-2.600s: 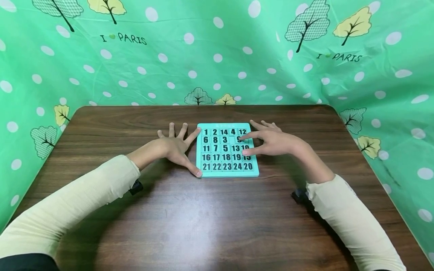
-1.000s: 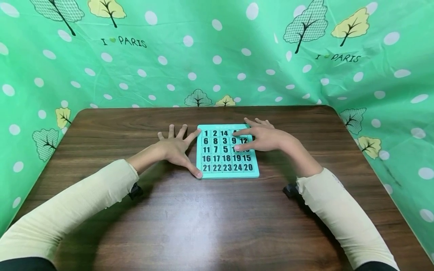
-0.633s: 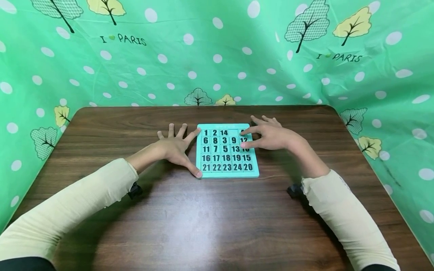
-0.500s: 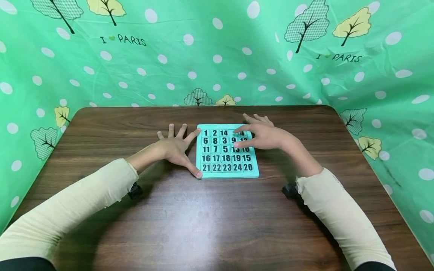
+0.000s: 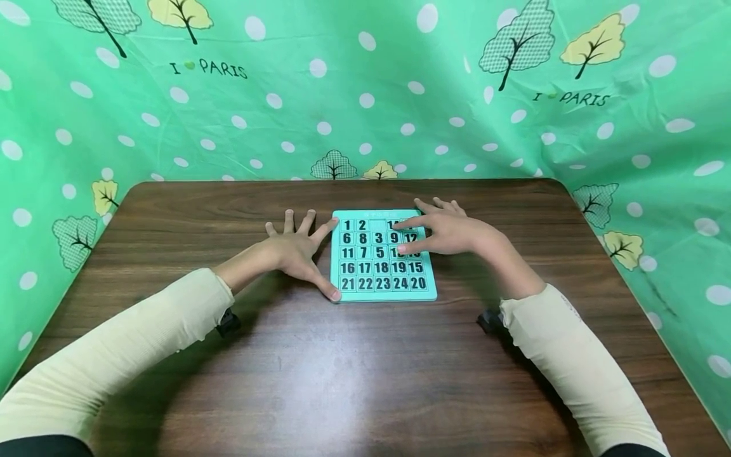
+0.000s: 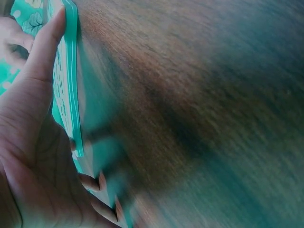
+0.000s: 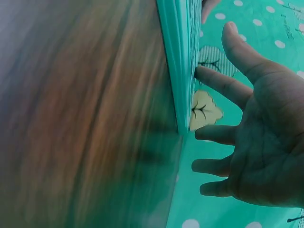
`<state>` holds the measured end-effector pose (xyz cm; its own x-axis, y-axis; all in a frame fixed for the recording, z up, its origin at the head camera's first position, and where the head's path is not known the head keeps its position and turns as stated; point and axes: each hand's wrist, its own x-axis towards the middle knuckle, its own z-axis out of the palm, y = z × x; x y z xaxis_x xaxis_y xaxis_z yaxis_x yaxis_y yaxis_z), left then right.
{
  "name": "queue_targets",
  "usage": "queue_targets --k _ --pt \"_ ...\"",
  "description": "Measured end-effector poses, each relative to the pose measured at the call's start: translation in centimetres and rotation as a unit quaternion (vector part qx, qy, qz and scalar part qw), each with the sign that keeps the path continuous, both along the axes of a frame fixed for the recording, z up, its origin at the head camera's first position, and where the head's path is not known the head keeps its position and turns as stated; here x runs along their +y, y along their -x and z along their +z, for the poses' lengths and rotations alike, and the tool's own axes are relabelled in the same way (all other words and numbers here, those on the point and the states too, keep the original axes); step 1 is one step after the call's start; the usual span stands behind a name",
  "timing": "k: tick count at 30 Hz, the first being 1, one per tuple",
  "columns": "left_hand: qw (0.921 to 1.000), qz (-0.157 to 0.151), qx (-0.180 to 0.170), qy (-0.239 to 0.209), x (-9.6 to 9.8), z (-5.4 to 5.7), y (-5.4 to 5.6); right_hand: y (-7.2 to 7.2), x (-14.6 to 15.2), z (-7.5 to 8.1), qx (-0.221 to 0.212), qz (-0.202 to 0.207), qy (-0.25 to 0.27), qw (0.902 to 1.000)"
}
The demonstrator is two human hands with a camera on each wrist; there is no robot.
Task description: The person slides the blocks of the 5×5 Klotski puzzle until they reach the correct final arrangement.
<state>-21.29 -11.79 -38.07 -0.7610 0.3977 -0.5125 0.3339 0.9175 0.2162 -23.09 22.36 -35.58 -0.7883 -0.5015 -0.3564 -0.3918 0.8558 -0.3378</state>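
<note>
A turquoise sliding number puzzle (image 5: 386, 296) lies flat on the table, its black-numbered tiles in rows. The top row shows a gap to the right of tile 2. My left hand (image 5: 294, 251) is spread along the puzzle's left side, thumb at the near corner and index finger at the far one. From the right, my right hand (image 5: 451, 230) reaches over the frame. Its straight index finger touches tile 14 (image 5: 391, 225), while the thumb, raised off the face in the right wrist view, overlaps tile 13. The top-right tile is partly hidden under that hand.
The dark wood-grain table (image 5: 320, 381) reaches back to a green curtain (image 5: 274, 120) with white dots and printed trees, which hangs behind and at both sides. A small black device (image 5: 228, 322) sits under the left sleeve cuff, another (image 5: 488, 321) under the right.
Under my right index finger, tiles 4 and then 14 have slid right along the top row, so the gap moved left. Earlier, 9 slid left and 12 down. The left hand stayed put.
</note>
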Motion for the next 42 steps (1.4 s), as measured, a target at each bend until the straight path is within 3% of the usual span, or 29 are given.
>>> queue_targets --k 4,12,24,34,42 --pt "1.0000 -0.001 0.002 0.002 0.0 0.1 0.0 -0.3 -0.1 0.0 0.005 0.004 0.012 0.9999" --pt "1.0000 0.000 -0.001 0.003 0.1 0.0 0.0 -1.2 -1.5 -0.4 -0.004 0.051 0.032 0.9982" --pt "1.0000 -0.001 -0.004 0.003 0.1 0.2 0.0 0.5 -1.6 -1.1 0.016 0.028 0.016 0.9994" --pt "1.0000 -0.001 -0.006 0.005 0.1 0.2 0.0 -1.2 0.3 0.0 0.006 0.015 0.037 0.9992" --pt "1.0000 -0.001 -0.005 0.001 0.1 0.1 0.0 -1.4 -0.9 -0.6 0.002 0.035 0.035 0.9988"
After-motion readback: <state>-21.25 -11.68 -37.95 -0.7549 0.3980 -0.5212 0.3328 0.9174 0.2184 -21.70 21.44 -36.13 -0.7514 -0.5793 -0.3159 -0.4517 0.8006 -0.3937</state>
